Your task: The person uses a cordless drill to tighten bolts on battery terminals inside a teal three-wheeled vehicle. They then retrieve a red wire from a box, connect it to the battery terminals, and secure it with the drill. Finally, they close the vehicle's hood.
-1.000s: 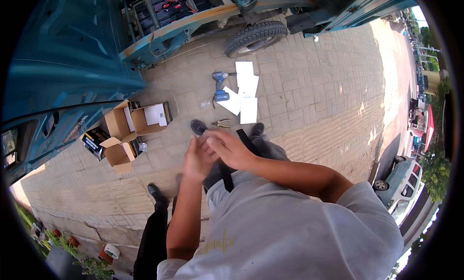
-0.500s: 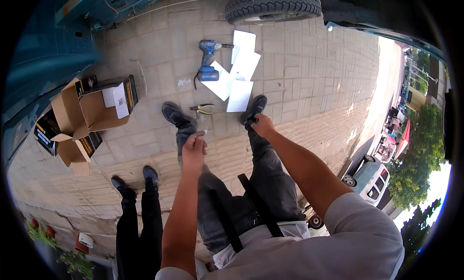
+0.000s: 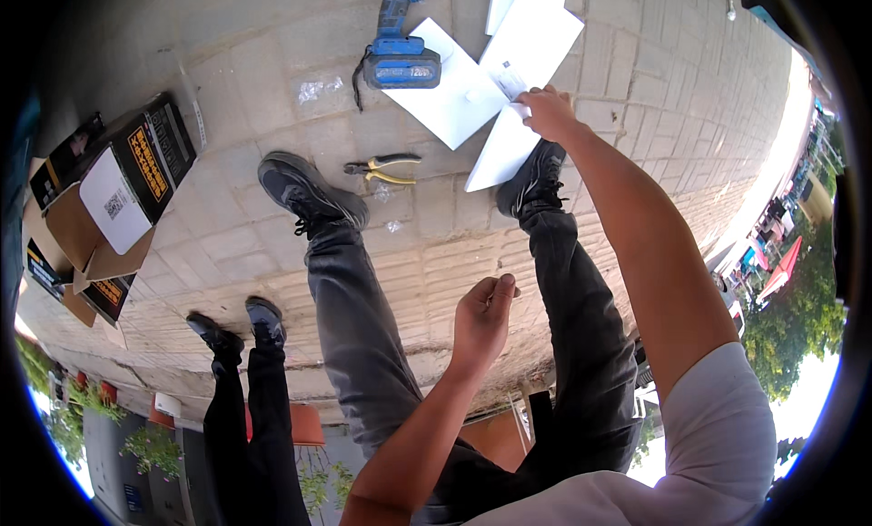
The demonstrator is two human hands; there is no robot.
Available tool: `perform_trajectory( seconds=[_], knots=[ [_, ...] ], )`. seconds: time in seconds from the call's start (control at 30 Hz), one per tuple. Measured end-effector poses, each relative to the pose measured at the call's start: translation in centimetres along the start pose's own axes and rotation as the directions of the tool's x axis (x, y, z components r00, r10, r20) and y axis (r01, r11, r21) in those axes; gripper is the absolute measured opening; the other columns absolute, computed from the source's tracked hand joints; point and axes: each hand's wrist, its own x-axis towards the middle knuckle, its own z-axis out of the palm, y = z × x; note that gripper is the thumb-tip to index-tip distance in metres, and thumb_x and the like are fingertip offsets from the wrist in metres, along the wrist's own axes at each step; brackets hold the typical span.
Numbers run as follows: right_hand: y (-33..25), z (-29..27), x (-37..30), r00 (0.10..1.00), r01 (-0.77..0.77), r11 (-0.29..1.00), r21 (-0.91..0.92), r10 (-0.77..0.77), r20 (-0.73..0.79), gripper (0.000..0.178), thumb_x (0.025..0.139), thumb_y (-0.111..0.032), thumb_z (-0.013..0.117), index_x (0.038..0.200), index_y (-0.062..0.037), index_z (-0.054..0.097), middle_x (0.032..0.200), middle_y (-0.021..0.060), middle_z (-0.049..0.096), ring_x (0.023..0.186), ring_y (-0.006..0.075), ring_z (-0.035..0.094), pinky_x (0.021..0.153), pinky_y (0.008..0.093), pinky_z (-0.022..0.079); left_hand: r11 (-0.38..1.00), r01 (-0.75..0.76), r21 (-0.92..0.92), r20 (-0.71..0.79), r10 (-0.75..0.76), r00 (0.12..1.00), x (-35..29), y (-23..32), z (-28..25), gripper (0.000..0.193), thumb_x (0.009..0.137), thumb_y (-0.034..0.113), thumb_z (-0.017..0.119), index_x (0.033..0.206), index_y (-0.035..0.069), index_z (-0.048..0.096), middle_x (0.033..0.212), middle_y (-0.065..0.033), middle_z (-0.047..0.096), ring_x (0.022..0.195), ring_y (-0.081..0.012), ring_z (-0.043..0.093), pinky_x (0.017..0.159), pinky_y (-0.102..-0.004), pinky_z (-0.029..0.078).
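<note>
My right hand (image 3: 548, 115) has its fingers bent on the upper end of the nearest flat white box (image 3: 502, 153), beside my right shoe. My left hand (image 3: 483, 319) is closed above the paving between my legs, thumb pressed to the fingers. Whatever it holds, if anything, is too small to make out. More flat white boxes (image 3: 445, 85) lie overlapping beyond. Next to them rests a blue cordless power tool (image 3: 395, 49) with its battery toward me. Pliers with yellow handles (image 3: 386, 168) lie between my shoes, near a clear plastic scrap (image 3: 393, 226).
Opened black-and-brown cardboard boxes (image 3: 109, 199) stand at the left. Another person's legs in dark trousers (image 3: 272, 408) are at the lower left. Another clear plastic piece (image 3: 318, 90) lies on the paving. Potted plants (image 3: 154, 449) line the lower left edge.
My right hand has moved forward from near my right shin to the white box. My left hand has drawn back and to the right. The view has shifted closer to the ground.
</note>
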Motion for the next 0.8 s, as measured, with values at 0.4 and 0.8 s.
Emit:
perform_trajectory(
  seconds=[0.4, 0.8],
  knots=[
    [-29.3, -26.2, -22.1, 0.923, 0.351, 0.347, 0.87, -0.286, -0.258, 0.035, 0.09, -0.023, 0.069, 0.111, 0.0036, 0.061, 0.093, 0.0052, 0.067, 0.083, 0.0102, 0.06, 0.073, 0.0267, 0.049, 0.782, -0.379, 0.495, 0.113, 0.374, 0.92, 0.2, 4.1, -3.5, 0.033, 0.09, 0.037, 0.057, 0.096, 0.005, 0.062, 0.087, -0.018, 0.066, 0.076, -0.0367, 0.064, 0.066, -0.0465, 0.048],
    [-60.8, -22.0, -10.0, 0.884, 0.45, 0.223, 0.865, -0.251, -0.395, 0.037, 0.085, -0.028, 0.071, 0.094, 0.0059, 0.058, 0.084, 0.0131, 0.066, 0.068, 0.0191, 0.062, 0.064, 0.0332, 0.051, 0.288, -0.324, -0.901, -0.077, 0.63, 0.773, 5.3, -0.5, -3.4, 0.051, 0.085, 0.025, 0.073, 0.128, 0.006, 0.052, 0.128, -0.0092, 0.056, 0.115, -0.0214, 0.054, 0.091, -0.0358, 0.047]
  ],
)
